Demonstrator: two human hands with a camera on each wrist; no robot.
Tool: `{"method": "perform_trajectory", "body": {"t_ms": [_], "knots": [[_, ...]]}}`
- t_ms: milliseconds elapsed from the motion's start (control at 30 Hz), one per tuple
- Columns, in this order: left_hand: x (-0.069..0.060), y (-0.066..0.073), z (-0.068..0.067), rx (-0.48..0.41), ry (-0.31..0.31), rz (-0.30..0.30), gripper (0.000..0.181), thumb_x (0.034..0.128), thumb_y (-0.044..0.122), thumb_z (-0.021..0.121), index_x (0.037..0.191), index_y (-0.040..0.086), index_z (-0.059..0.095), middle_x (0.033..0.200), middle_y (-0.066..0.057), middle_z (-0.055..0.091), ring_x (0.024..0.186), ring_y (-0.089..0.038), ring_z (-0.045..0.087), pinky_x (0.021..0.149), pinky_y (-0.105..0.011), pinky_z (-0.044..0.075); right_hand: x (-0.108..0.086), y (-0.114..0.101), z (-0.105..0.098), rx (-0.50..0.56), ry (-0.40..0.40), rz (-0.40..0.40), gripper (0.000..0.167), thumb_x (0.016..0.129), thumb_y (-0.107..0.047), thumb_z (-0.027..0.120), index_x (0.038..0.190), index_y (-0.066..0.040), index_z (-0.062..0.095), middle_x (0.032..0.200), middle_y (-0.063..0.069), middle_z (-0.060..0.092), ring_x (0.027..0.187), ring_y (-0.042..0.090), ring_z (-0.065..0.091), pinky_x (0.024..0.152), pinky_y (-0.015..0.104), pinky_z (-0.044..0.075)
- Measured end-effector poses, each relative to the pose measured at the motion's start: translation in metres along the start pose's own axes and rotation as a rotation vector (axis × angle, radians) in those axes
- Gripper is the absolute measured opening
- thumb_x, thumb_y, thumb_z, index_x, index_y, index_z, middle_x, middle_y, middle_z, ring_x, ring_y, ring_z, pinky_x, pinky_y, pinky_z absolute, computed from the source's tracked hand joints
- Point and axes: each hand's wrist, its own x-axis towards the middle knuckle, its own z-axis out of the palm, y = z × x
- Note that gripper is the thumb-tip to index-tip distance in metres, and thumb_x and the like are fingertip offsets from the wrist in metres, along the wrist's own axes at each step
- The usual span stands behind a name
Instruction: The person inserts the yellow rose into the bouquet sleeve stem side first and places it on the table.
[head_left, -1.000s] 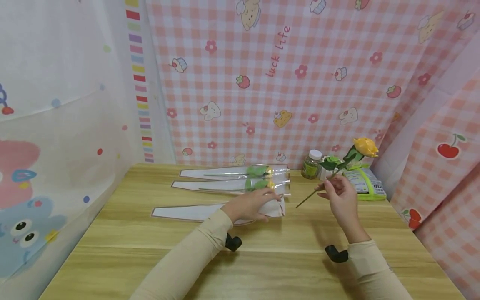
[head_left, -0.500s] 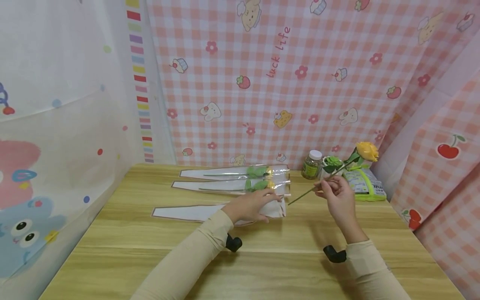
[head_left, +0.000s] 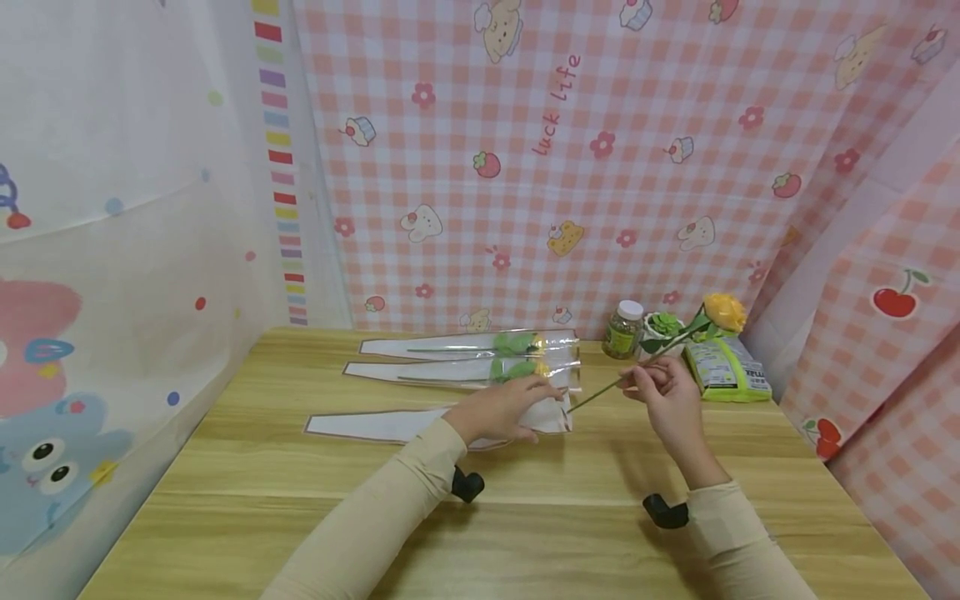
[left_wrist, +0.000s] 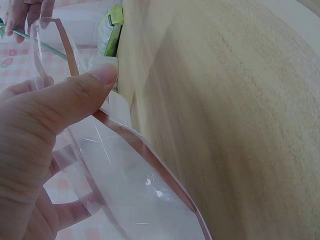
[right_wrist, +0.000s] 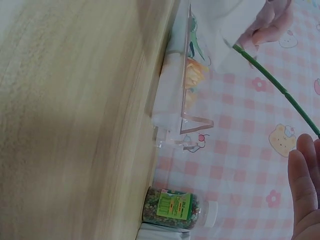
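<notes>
A yellow artificial rose [head_left: 724,312] slants across the right side of the head view, its bloom up and to the right. My right hand [head_left: 675,408] pinches its green stem [right_wrist: 285,92] midway along. The stem's lower end meets the mouth of a clear-and-white flower sleeve [head_left: 360,425] with brownish edges; whether it is inside cannot be told. My left hand [head_left: 506,411] grips that sleeve near its wide end, thumb on one side and fingers on the other. In the left wrist view the sleeve's mouth [left_wrist: 72,55] gapes.
Behind my left hand lie two sleeves, a far one [head_left: 386,346] and a nearer one [head_left: 371,369], each holding a yellow rose. At the back right stand a white-lidded jar [head_left: 622,333], a potted succulent [head_left: 663,323] and a grey-green packet [head_left: 727,371]. Patterned cloth hangs behind the table [head_left: 525,533].
My right hand has moved left and lowered the rose's angle, bringing the stem's end from beside the sleeve to its mouth. My left hand has stayed in place on the sleeve.
</notes>
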Motion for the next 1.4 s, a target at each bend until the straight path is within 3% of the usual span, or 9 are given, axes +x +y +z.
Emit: {"method": "perform_trajectory", "body": {"t_ms": [133, 633, 867, 1267, 1400], "knots": [[-0.001, 0.001, -0.002, -0.008, -0.003, -0.01, 0.075, 0.0893, 0.033, 0.08, 0.153, 0.023, 0.042, 0.153, -0.003, 0.043, 0.133, -0.02, 0.05, 0.107, -0.032, 0.047, 0.0, 0.003, 0.001, -0.021, 0.006, 0.006, 0.024, 0.102, -0.004, 0.058, 0.111, 0.017, 0.05, 0.097, 0.02, 0.073, 0.082, 0.013, 0.073, 0.073, 0.028, 0.061], [0.001, 0.001, -0.005, -0.01, 0.012, -0.021, 0.077, 0.0891, 0.031, 0.08, 0.154, 0.023, 0.041, 0.155, -0.003, 0.043, 0.136, -0.021, 0.048, 0.108, -0.035, 0.047, -0.005, 0.009, 0.009, -0.008, -0.033, 0.044, 0.027, 0.103, -0.006, 0.056, 0.114, 0.017, 0.048, 0.099, 0.025, 0.072, 0.084, 0.018, 0.074, 0.074, 0.028, 0.061], [0.0, 0.002, -0.007, -0.013, 0.02, -0.01, 0.074, 0.0891, 0.03, 0.08, 0.153, 0.023, 0.043, 0.154, -0.003, 0.044, 0.135, -0.021, 0.049, 0.108, -0.035, 0.047, -0.006, 0.01, 0.012, -0.014, -0.054, 0.057, 0.023, 0.104, -0.008, 0.056, 0.114, 0.012, 0.051, 0.104, 0.033, 0.068, 0.084, 0.014, 0.074, 0.074, 0.028, 0.061], [0.001, 0.001, -0.007, -0.018, 0.027, 0.002, 0.073, 0.0889, 0.03, 0.081, 0.152, 0.023, 0.043, 0.153, -0.003, 0.044, 0.135, -0.021, 0.049, 0.107, -0.034, 0.047, -0.008, 0.013, 0.019, 0.075, -0.061, 0.106, 0.011, 0.104, -0.007, 0.057, 0.109, 0.002, 0.054, 0.1, 0.025, 0.072, 0.083, 0.014, 0.074, 0.074, 0.029, 0.062], [0.001, 0.002, -0.008, -0.017, 0.028, -0.001, 0.073, 0.0888, 0.031, 0.081, 0.151, 0.023, 0.044, 0.154, -0.003, 0.044, 0.136, -0.021, 0.048, 0.109, -0.034, 0.046, -0.008, 0.012, 0.021, 0.104, -0.063, 0.127, 0.014, 0.104, -0.006, 0.056, 0.111, 0.006, 0.052, 0.1, 0.02, 0.073, 0.083, 0.014, 0.074, 0.074, 0.029, 0.062]]}}
